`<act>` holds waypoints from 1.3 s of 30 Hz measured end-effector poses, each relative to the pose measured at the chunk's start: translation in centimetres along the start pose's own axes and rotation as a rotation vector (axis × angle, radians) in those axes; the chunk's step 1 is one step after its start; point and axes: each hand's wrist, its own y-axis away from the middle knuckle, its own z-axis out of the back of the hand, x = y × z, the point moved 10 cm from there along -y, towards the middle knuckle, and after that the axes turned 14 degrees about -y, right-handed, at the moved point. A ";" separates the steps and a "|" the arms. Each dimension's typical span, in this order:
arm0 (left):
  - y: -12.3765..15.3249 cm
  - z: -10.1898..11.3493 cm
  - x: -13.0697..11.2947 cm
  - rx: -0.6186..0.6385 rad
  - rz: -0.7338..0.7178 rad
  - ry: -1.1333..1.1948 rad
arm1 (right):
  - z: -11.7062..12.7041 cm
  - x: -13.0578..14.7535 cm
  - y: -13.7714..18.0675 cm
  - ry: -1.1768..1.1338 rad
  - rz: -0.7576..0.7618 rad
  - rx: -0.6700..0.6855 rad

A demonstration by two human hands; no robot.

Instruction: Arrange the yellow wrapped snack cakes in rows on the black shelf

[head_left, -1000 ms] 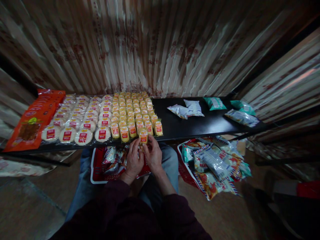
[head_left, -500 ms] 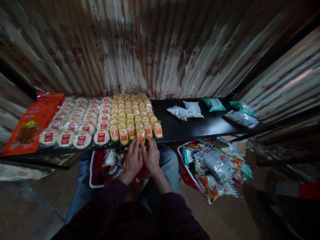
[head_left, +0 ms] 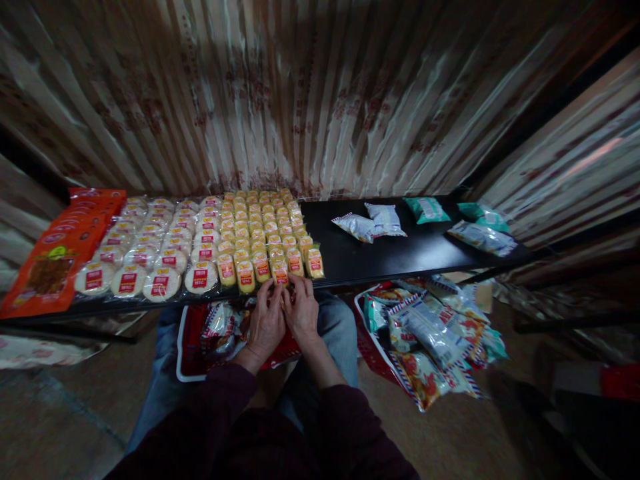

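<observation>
My left hand point(head_left: 267, 320) and my right hand point(head_left: 301, 308) meet at the shelf's front edge, thumbs close together. Their bent fingers close on the lower end of a small yellow packaged cake point(head_left: 279, 269) with a red and white label, which leans in the front row. Its bottom is hidden by my fingers. Matching yellow cakes point(head_left: 245, 275) in clear wrappers stand around it, in tight rows running back. Left of them lie rows of round white wrapped cakes point(head_left: 201, 276) with red labels.
The black shelf point(head_left: 345, 257) carries an orange bag point(head_left: 53, 257) at far left and silver and teal snack bags point(head_left: 427, 209) at right. Below, a red basket point(head_left: 187, 347) with packets sits by my legs; another basket point(head_left: 361, 307) overflows with bags. A pleated curtain point(head_left: 300, 100) hangs behind.
The view has shifted slightly. Both hands stay at the same yellow cake, with only small movements of the fingers. The rows on the shelf look unchanged.
</observation>
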 end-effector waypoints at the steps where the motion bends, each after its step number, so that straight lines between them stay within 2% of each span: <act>1: 0.0 0.0 0.0 -0.007 -0.006 -0.021 | 0.0 0.0 0.0 -0.015 0.004 -0.003; 7: -0.4 0.6 -0.3 -0.076 -0.102 -0.169 | -0.1 -0.3 0.1 -0.118 0.012 -0.016; 16: -1.9 1.2 -1.6 -0.065 -0.255 -0.242 | -0.2 -0.2 0.1 -0.187 0.026 -0.022; 19: -2.2 1.0 -1.5 -0.051 -0.254 -0.221 | 0.1 -0.1 0.5 -0.134 0.060 -0.042; 24: -2.7 1.1 -1.4 -0.074 -0.244 -0.242 | 2.4 1.1 1.0 0.069 0.195 -0.190; 28: -3.0 1.2 -1.5 -0.100 -0.239 -0.243 | 4.0 0.9 -0.1 0.133 0.183 -0.267; 33: -3.3 1.3 -1.5 -0.143 -0.210 -0.238 | 3.5 -0.1 -2.6 0.136 0.146 -0.179; 39: -3.7 0.8 -1.3 -0.107 -0.203 -0.211 | 2.4 -0.7 -4.3 0.171 0.130 -0.092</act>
